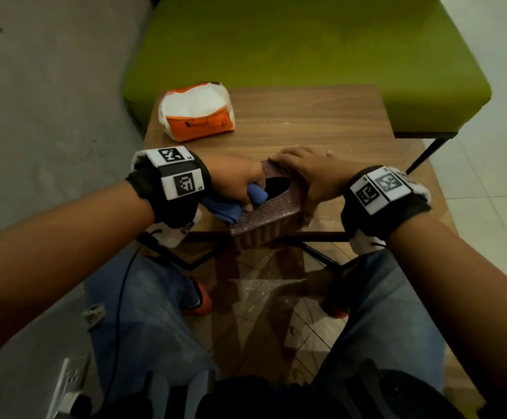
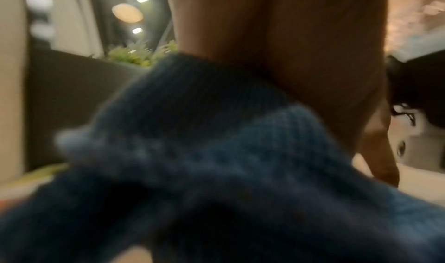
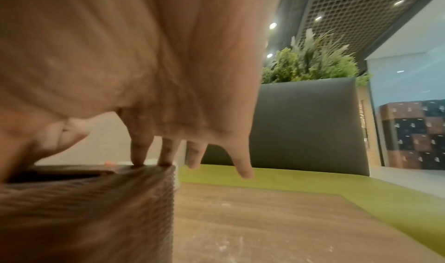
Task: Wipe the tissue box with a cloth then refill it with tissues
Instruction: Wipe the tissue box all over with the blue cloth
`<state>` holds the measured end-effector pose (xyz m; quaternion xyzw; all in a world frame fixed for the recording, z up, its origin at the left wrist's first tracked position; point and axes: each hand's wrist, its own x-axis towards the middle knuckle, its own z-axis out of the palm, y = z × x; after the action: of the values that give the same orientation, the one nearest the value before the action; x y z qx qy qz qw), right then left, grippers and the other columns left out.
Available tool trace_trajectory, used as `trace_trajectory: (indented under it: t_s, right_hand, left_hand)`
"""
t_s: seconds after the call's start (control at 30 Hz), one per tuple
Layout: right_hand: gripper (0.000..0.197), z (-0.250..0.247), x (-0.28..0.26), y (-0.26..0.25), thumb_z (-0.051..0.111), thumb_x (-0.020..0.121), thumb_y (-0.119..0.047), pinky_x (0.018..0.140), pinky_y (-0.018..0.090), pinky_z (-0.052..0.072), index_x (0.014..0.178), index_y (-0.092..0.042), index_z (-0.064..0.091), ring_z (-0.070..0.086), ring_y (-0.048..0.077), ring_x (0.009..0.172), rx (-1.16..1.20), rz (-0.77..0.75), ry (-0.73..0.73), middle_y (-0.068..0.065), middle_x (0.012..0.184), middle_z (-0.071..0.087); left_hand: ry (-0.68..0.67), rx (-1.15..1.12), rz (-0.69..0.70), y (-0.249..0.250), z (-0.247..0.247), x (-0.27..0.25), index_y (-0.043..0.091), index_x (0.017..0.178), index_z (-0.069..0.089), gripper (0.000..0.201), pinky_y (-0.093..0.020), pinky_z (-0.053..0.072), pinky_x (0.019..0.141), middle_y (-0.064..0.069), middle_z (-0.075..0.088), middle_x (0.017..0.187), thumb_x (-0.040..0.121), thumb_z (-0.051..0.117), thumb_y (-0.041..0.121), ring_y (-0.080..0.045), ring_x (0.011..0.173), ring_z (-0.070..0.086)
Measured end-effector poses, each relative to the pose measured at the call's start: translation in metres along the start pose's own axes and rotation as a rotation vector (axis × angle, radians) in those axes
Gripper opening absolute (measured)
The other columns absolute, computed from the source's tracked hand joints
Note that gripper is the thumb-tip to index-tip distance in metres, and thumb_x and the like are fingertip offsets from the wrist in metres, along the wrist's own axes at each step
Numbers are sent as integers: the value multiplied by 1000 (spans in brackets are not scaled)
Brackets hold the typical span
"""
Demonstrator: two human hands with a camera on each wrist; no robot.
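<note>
A brown woven tissue box (image 1: 271, 214) with a dark oval opening sits at the near edge of the wooden table (image 1: 306, 122). My left hand (image 1: 240, 186) grips a bunched blue cloth (image 1: 231, 208) against the box's left top edge. In the left wrist view the cloth (image 2: 216, 162) fills the frame below my palm (image 2: 289, 48). My right hand (image 1: 303, 173) lies over the box's far right side with straight fingers. Two of its fingertips (image 3: 138, 158) touch the box (image 3: 84, 210) top; the others hang past the corner. An orange and white tissue pack (image 1: 197, 111) lies at the table's far left.
A green padded bench (image 1: 291, 49) stands behind the table, with a grey wall to the left. My knees in jeans are under the table's near edge. The bare table top (image 3: 265, 219) spreads right of the box. A planter stands beyond a dark chair back (image 3: 308, 124).
</note>
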<state>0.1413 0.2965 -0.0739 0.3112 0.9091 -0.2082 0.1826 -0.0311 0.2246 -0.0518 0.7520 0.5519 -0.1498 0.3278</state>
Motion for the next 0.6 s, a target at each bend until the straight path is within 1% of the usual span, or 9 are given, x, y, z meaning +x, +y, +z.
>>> trace_trajectory:
  t_s: [0.03, 0.1, 0.17, 0.23, 0.3, 0.37, 0.43, 0.5, 0.6]
  right_hand:
    - [129, 1, 2, 2, 93, 55, -23, 114, 58, 23, 154, -25, 11, 11, 26, 147, 39, -6, 23, 0, 161, 7]
    - [129, 9, 4, 2, 94, 54, -22, 116, 45, 26, 154, -18, 14, 15, 28, 146, 138, -31, 51, 3, 161, 6]
    - [130, 20, 4, 1, 95, 50, -29, 115, 48, 28, 153, -17, 16, 17, 32, 144, 203, -42, 90, 5, 160, 8]
    - [129, 30, 6, 0, 95, 47, -33, 112, 52, 32, 152, -16, 20, 22, 35, 140, 239, -48, 168, 7, 157, 12]
    - [126, 33, 4, 3, 94, 49, -25, 112, 50, 32, 150, -13, 22, 23, 35, 141, 278, -49, 198, 9, 157, 13]
    - [125, 31, 2, 6, 94, 49, -19, 111, 47, 33, 150, -13, 22, 24, 33, 141, 264, -60, 181, 9, 157, 12]
    - [128, 25, 2, 8, 94, 46, -21, 109, 49, 36, 151, -16, 21, 26, 33, 140, 182, -72, 140, 6, 157, 12]
    - [129, 16, 2, 6, 94, 48, -24, 108, 51, 37, 151, -21, 18, 24, 31, 141, 90, -59, 89, 3, 159, 10]
    - [127, 6, 5, -3, 93, 50, -29, 106, 52, 37, 151, -25, 17, 25, 29, 140, -64, -54, 56, -1, 159, 10]
  left_hand:
    - [45, -42, -19, 1, 4, 1, 5, 86, 63, 16, -33, 42, 66, -10, 61, 81, 81, 71, 18, -18, 69, 50]
    - [143, -139, -46, 5, 13, 5, 4, 85, 62, 19, -29, 41, 63, -8, 59, 78, 83, 69, 22, -16, 66, 49]
    - [326, -263, -92, 15, 22, 15, 12, 85, 62, 15, -30, 44, 64, -3, 61, 79, 83, 68, 26, -16, 70, 55]
    - [514, -331, -175, 26, 29, 26, 12, 95, 64, 20, -34, 49, 69, -4, 63, 88, 83, 66, 28, -22, 79, 60]
    - [585, -292, -210, 34, 31, 34, 11, 100, 64, 23, -34, 49, 70, -5, 63, 90, 84, 64, 27, -23, 81, 60]
    - [480, -252, -102, 31, 25, 30, 12, 87, 62, 13, -32, 48, 68, -3, 61, 83, 83, 65, 25, -23, 79, 60]
    - [253, -153, -3, 21, 14, 15, 16, 74, 56, 15, -24, 42, 60, 1, 55, 71, 83, 66, 19, -17, 68, 54]
    - [41, -70, 17, 9, 3, 1, 15, 75, 57, 14, -25, 40, 61, -1, 55, 71, 82, 69, 17, -15, 66, 48]
    - [-167, 58, 43, 8, -8, 0, 11, 87, 62, 15, -32, 45, 73, -4, 61, 83, 77, 74, 13, -18, 74, 52]
